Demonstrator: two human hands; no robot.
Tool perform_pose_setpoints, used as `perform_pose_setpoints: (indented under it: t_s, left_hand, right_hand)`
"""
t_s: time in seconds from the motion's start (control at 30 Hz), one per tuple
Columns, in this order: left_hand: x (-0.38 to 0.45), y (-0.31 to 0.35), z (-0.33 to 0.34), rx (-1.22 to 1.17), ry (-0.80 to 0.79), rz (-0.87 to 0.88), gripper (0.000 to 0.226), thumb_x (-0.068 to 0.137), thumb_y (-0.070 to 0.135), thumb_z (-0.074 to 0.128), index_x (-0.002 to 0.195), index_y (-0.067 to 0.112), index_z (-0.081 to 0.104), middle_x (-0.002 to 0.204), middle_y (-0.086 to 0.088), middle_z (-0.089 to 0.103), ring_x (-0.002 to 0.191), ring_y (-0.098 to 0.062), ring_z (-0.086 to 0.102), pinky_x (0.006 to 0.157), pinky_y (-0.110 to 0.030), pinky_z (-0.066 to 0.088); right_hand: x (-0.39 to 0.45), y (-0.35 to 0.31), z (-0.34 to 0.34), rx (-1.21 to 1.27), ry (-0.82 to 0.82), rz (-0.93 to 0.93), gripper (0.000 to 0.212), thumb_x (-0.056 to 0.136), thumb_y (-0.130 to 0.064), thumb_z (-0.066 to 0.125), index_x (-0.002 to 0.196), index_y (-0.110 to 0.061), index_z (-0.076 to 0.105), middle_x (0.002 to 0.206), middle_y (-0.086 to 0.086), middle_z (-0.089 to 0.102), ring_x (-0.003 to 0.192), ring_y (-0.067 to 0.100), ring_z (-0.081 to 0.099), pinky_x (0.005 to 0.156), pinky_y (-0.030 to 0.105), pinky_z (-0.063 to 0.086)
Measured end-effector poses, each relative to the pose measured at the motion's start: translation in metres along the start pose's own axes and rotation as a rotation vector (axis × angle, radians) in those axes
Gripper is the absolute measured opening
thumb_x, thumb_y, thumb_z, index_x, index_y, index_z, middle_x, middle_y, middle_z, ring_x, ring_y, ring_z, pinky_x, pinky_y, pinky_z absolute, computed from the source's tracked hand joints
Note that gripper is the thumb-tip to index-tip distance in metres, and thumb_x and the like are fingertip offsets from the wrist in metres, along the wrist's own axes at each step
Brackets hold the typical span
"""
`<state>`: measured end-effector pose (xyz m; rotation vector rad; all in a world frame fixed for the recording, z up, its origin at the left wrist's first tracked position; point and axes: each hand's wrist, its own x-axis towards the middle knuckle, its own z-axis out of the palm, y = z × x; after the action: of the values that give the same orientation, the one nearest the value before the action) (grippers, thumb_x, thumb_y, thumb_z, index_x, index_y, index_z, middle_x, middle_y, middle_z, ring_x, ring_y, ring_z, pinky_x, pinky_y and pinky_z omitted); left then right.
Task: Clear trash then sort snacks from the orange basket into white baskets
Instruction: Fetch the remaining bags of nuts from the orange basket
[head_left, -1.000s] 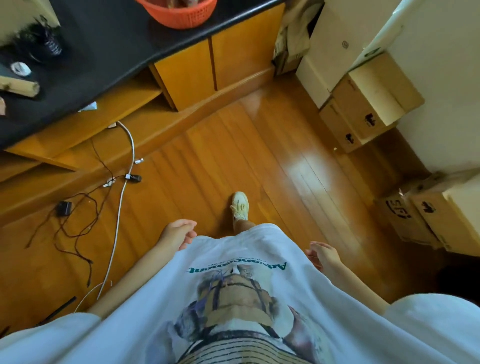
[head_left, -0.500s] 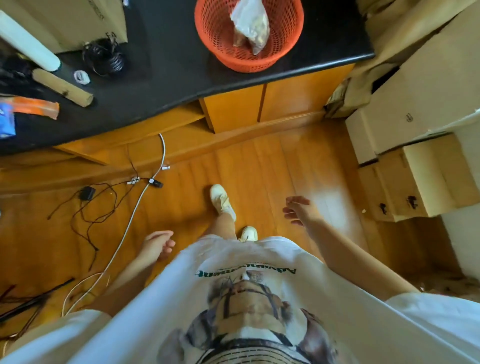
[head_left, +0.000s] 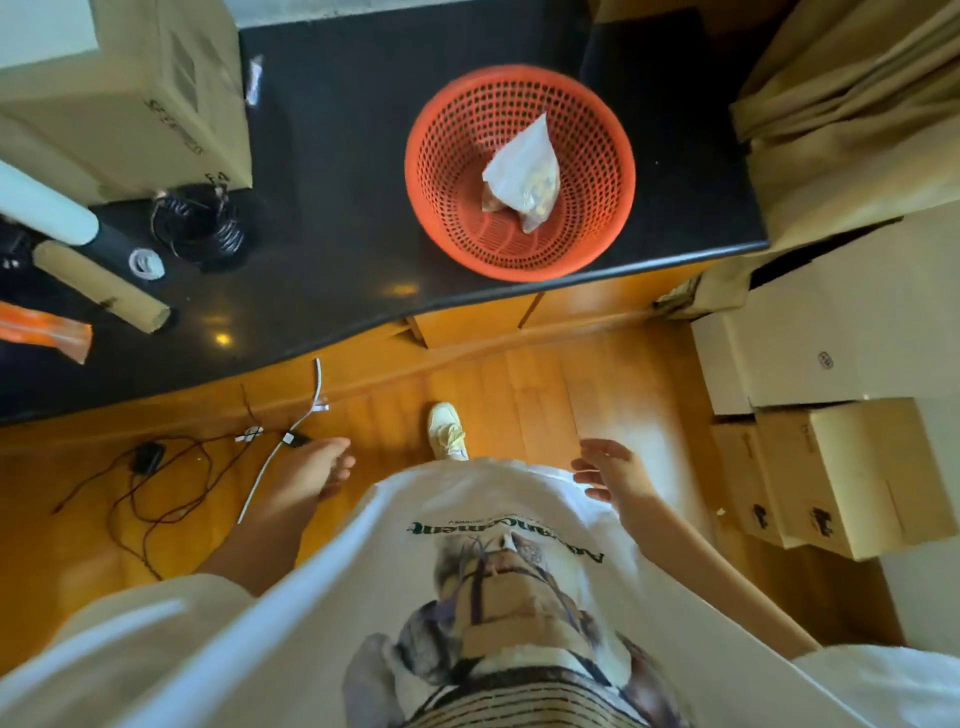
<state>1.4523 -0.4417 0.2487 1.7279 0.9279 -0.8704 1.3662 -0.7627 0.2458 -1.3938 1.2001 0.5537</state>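
The orange basket (head_left: 597, 218) stands on the black counter (head_left: 337, 218), close to its front right edge. Inside it lies a clear plastic bag of snacks (head_left: 522, 174). My left hand (head_left: 317, 467) hangs low above the wooden floor with loosely curled fingers and holds nothing. My right hand (head_left: 608, 467) is at hip height, fingers spread and relaxed, also holding nothing. Both hands are well below and in front of the counter. No white baskets are in view.
On the counter's left sit a cardboard box (head_left: 130, 93), a coil of black cable (head_left: 200, 223), a cardboard tube (head_left: 98, 286) and an orange packet (head_left: 44, 332). Cables (head_left: 171, 467) trail over the floor on the left. Stacked cardboard boxes (head_left: 831, 467) line the right.
I have stepped closer to the counter and the view has tilted up, so the orange basket is now fully in sight. Both hands have swung forward a little.
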Motion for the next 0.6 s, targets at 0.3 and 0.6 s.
perform_pose_setpoints:
  t_s: [0.3,0.6]
  left_hand:
    - [0.039,0.175,0.078,0.068,-0.097,0.273,0.019,0.094,0.017,0.047,0.100,0.019,0.065,0.075,0.002,0.063,0.064,-0.009,0.055,0.060,-0.020,0.045]
    - [0.099,0.271,0.159,0.028,-0.172,0.373,0.021,0.092,0.010,0.051,0.111,0.017,0.059,0.098,0.002,0.061,0.088,-0.008,0.059,0.071,-0.020,0.049]
  right_hand:
    - [0.043,-0.097,-0.009,0.112,0.043,-0.075,0.020,0.092,-0.005,0.047,0.108,-0.009,0.058,0.077,0.006,0.063,0.068,0.018,0.058,0.062,0.028,0.041]
    - [0.127,-0.248,0.008,0.054,-0.085,-0.351,0.018,0.089,-0.001,0.052,0.100,-0.014,0.061,0.072,0.000,0.062,0.056,0.000,0.060,0.054,0.014,0.048]
